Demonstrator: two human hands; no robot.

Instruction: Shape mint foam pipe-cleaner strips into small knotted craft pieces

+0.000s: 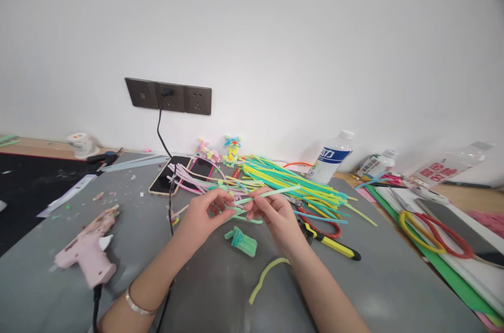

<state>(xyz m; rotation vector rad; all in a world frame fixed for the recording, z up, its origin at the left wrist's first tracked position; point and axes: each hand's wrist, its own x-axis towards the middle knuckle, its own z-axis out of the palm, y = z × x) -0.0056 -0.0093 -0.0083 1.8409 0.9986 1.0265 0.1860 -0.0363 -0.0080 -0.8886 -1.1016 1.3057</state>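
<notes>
Here, the grey table (381,291) carries a heap of coloured strips (291,180). Just before it, the left hand (208,212) curls, gripping or not I can't tell, beside the right hand (275,215), pinching a pale green strip (285,191) above the table.

Green strip (281,191): soft, matt, fuzzy-looking. Tabletop (212,296): smooth, faint sheen. Glue gun (88,257) – matt plastic, stained nose. Blue-labelled bottle (331,157): clear glossy plastic. Bracelet (136,308) – shiny metal.
</notes>
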